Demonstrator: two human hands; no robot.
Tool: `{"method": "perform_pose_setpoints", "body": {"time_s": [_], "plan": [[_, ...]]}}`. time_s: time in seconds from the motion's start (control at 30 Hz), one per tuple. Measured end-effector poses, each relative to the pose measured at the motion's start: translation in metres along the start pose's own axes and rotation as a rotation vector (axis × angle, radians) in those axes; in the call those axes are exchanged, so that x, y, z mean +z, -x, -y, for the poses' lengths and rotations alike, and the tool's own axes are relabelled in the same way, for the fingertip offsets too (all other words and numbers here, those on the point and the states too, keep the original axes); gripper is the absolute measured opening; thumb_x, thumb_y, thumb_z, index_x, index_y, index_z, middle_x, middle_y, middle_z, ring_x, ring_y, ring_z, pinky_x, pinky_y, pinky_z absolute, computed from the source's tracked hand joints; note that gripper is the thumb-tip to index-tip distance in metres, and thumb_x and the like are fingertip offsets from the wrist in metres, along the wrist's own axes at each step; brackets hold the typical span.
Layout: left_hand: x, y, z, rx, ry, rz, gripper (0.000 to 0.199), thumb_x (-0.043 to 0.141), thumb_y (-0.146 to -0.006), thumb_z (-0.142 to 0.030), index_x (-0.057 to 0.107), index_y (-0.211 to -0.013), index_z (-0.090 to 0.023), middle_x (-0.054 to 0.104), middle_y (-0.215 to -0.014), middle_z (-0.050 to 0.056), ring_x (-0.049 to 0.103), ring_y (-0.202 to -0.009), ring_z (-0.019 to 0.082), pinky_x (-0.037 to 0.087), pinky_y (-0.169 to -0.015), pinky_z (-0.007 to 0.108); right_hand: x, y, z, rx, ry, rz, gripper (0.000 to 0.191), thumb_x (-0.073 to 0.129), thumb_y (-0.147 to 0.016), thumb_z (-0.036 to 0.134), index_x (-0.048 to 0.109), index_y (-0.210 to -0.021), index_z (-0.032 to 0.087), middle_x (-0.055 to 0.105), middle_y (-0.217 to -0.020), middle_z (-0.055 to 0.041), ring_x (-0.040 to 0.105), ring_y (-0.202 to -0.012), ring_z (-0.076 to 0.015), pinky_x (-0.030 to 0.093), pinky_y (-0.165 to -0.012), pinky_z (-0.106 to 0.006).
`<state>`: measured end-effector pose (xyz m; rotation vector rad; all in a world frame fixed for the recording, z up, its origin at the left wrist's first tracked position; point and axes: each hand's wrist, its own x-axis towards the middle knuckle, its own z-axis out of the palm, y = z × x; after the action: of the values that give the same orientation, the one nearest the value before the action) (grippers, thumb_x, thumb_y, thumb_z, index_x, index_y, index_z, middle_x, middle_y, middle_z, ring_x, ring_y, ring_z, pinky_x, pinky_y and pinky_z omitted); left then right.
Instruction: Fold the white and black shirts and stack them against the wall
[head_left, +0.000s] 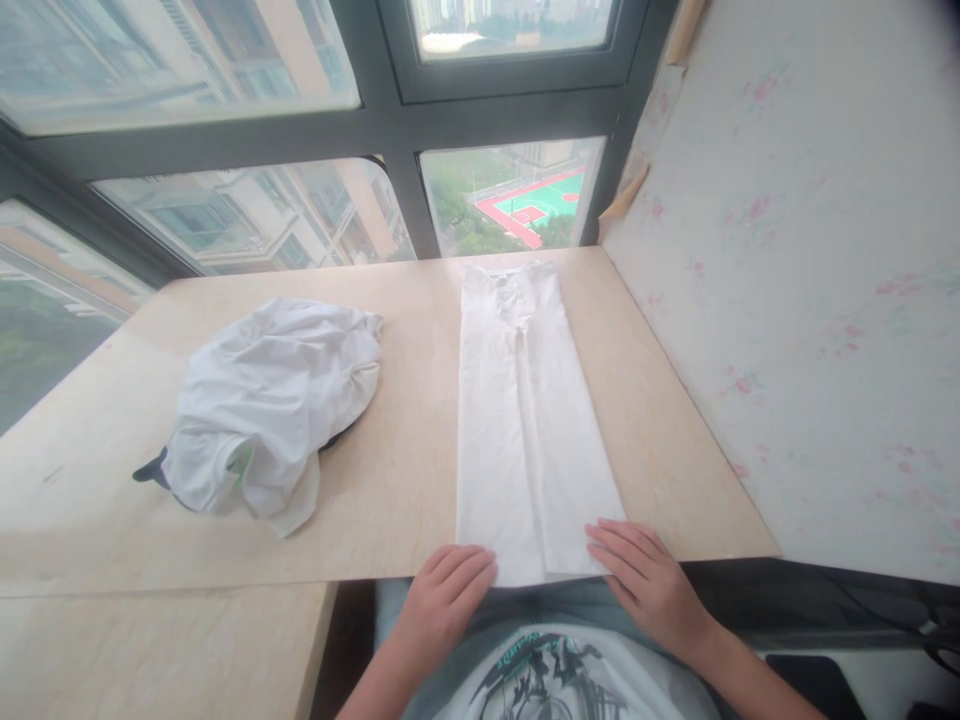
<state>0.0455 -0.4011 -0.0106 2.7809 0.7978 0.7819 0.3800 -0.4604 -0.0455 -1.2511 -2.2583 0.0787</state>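
A white shirt (pixel 499 430) lies folded into a long, narrow strip on the tabletop, its collar end towards the window and its lower end at the table's near edge. A lengthwise seam, where the folded sides meet, runs down its middle. My left hand (pixel 450 590) rests on the near left corner of the shirt, fingers side by side and laid out flat, thumb hidden. On the near right corner lies my right hand (pixel 645 575), its fingers stretched and slightly spread over the cloth. Neither hand visibly lifts the fabric.
To the left sits a crumpled pile of white clothing (pixel 277 390) with dark edges showing. The pale tabletop (pixel 409 420) reaches to dark window frames (pixel 390 110) at the back. A flower-patterned wall (pixel 795 300) closes off the right side.
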Motion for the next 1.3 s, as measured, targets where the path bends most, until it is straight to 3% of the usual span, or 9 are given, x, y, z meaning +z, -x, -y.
{"method": "perform_pose_setpoints", "body": {"time_s": [0.37,0.47,0.57,0.67,0.77,0.87,1.0,1.17,1.3], "plan": [[0.0,0.007,-0.021,-0.079,0.054,-0.036,0.027,0.046,-0.094,-0.005,0.065,-0.112,-0.015,0.072,-0.109,0.009,0.065,-0.104,0.02,0.051,-0.088,0.034,-0.014,0.001,0.003,0.021,-0.09,0.03,0.034,0.055,-0.089,0.008,0.067,-0.119,0.021,0.068,-0.126,-0.0076,0.06,-0.121,-0.0229,0.053,-0.099,-0.041],[-0.006,0.002,-0.023,-0.119,0.095,0.028,0.018,0.053,-0.094,-0.015,0.065,-0.108,-0.016,0.071,-0.105,0.009,0.065,-0.099,0.021,0.052,-0.084,0.035,-0.025,-0.004,0.002,0.036,-0.16,0.115,0.029,0.061,-0.089,0.022,0.068,-0.117,0.022,0.066,-0.128,-0.0089,0.06,-0.122,-0.0258,0.053,-0.098,-0.043],[-0.012,-0.009,-0.013,-0.135,0.169,0.097,0.018,0.055,-0.094,-0.024,0.065,-0.107,-0.017,0.071,-0.105,0.009,0.065,-0.096,0.021,0.054,-0.083,0.036,-0.032,-0.024,-0.01,0.085,-0.248,0.139,0.024,0.057,-0.092,0.024,0.068,-0.113,0.022,0.071,-0.116,-0.0079,0.065,-0.11,-0.0218,0.055,-0.093,-0.038],[-0.013,-0.035,0.019,-0.219,0.113,0.047,0.02,0.052,-0.093,-0.018,0.065,-0.109,-0.019,0.071,-0.108,0.007,0.065,-0.099,0.019,0.054,-0.087,0.035,-0.026,-0.067,-0.032,0.165,-0.239,0.05,0.023,0.05,-0.096,0.02,0.069,-0.107,0.023,0.073,-0.102,-0.0057,0.068,-0.096,-0.0177,0.057,-0.087,-0.033],[-0.005,-0.081,0.071,-0.391,-0.012,0.02,0.022,0.054,-0.093,-0.021,0.066,-0.111,-0.02,0.068,-0.117,0.008,0.064,-0.108,0.021,0.053,-0.094,0.037,-0.008,-0.132,-0.054,0.222,-0.188,-0.023,0.024,0.048,-0.096,0.023,0.07,-0.105,0.024,0.073,-0.103,-0.0055,0.068,-0.098,-0.0195,0.056,-0.088,-0.036],[0.01,-0.139,0.127,-0.511,-0.122,0.025,0.025,0.055,-0.092,-0.023,0.066,-0.114,-0.019,0.065,-0.125,0.012,0.06,-0.116,0.025,0.048,-0.103,0.044,0.019,-0.204,-0.075,0.222,-0.227,0.003,0.022,0.05,-0.095,0.024,0.071,-0.103,0.023,0.072,-0.108,-0.0055,0.065,-0.104,-0.0201,0.053,-0.093,-0.036],[0.032,-0.195,0.182,-0.528,-0.165,0.022,0.038,0.055,-0.095,-0.034,0.059,-0.129,-0.019,0.052,-0.143,0.015,0.047,-0.134,0.029,0.037,-0.112,0.048,0.058,-0.281,-0.099,0.239,-0.186,0.079,0.022,0.05,-0.094,0.021,0.071,-0.103,0.018,0.072,-0.107,-0.0083,0.063,-0.104,-0.022,0.049,-0.096,-0.038],[0.052,-0.202,0.209,-0.628,-0.291,0.06,0.048,0.048,-0.097,-0.042,0.051,-0.141,-0.021,0.039,-0.155,0.015,0.035,-0.143,0.033,0.026,-0.117,0.054,0.092,-0.336,-0.13,0.188,-0.11,0.107,0.026,0.05,-0.093,0.02,0.068,-0.111,0.016,0.069,-0.113,-0.0102,0.059,-0.109,-0.0232,0.045,-0.099,-0.038],[0.058,-0.195,0.213,-0.625,-0.298,0.056,0.05,0.047,-0.097,-0.042,0.049,-0.142,-0.021,0.037,-0.157,0.015,0.033,-0.144,0.033,0.025,-0.118,0.054,0.11,-0.397,-0.167,0.219,-0.082,0.012,0.032,0.049,-0.093,0.021,0.064,-0.121,0.015,0.065,-0.122,-0.0117,0.054,-0.118,-0.0248,0.04,-0.107,-0.04]]}}
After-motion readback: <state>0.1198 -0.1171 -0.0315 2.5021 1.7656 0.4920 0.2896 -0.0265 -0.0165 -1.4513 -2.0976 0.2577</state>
